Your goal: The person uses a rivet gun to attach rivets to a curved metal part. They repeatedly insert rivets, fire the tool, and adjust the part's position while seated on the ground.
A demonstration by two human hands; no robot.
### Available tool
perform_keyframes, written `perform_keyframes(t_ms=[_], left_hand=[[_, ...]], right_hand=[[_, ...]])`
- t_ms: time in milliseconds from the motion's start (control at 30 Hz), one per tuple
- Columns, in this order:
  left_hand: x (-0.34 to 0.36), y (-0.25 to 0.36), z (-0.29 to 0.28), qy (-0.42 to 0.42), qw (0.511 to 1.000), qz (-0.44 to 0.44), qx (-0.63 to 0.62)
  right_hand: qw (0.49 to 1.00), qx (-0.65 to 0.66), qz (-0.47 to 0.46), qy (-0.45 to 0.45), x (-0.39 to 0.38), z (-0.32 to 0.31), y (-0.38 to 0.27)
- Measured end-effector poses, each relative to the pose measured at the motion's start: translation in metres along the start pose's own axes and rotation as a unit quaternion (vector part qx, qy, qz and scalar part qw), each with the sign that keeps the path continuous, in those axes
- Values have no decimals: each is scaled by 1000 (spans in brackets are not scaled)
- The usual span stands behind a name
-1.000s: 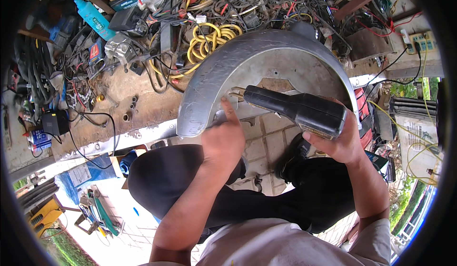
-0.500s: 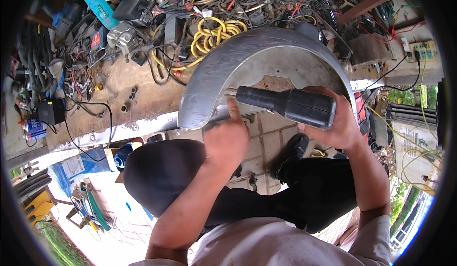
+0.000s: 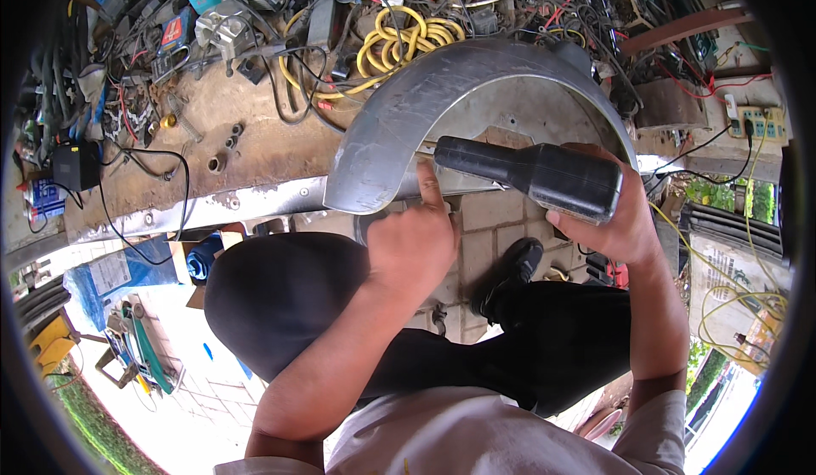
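Observation:
A curved grey mudguard [image 3: 374, 139], scuffed on its outer face, rests at the front edge of the workbench [image 3: 263, 148]. In my right hand [image 3: 625, 212] is a black, pistol-shaped tool [image 3: 531, 173] with thin brass prongs, which looks like a hot stapler. Its prongs point left at the mudguard's inner wall. My left hand [image 3: 412, 241] lies below that spot, index finger stretched up to the wall just under the prongs. The other fingers are curled, and the thumb is hidden. No object shows in this hand.
Tangled cables and a coiled yellow cable [image 3: 399, 46] crowd the back of the bench. Small metal sockets [image 3: 217, 163] and a black box with a cord [image 3: 76, 165] lie at left. A power strip [image 3: 759, 124] hangs at right. My knees are beneath the bench edge.
The view has shifted slightly, so the bench sits a little differently in it. The tool's prongs and my left index finger stay together at the mudguard's inner wall.

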State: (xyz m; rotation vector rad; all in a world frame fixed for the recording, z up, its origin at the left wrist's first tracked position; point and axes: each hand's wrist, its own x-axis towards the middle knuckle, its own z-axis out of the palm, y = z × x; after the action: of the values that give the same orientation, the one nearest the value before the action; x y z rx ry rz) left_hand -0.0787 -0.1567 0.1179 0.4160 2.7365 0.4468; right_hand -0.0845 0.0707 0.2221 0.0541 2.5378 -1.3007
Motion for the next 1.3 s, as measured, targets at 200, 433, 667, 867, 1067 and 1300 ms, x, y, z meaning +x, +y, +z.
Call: perform_keyframes(t_ms=[200, 433, 667, 867, 1067, 1300], left_hand=[[4, 2, 0, 2, 1000, -9, 30], [9, -3, 20, 72, 994, 1, 88], [25, -18, 38, 250, 966, 38, 50], [25, -18, 40, 250, 967, 12, 47], [26, -21, 42, 258, 964, 9, 61], [25, -21, 39, 250, 967, -4, 57]], right_hand=[[999, -32, -19, -5, 8, -1, -8], [999, -40, -16, 8, 13, -3, -14], [996, -46, -79, 15, 18, -3, -14], [998, -8, -58, 12, 17, -3, -11], [996, -31, -77, 14, 13, -1, -8], [999, -12, -51, 14, 11, 1, -9]])
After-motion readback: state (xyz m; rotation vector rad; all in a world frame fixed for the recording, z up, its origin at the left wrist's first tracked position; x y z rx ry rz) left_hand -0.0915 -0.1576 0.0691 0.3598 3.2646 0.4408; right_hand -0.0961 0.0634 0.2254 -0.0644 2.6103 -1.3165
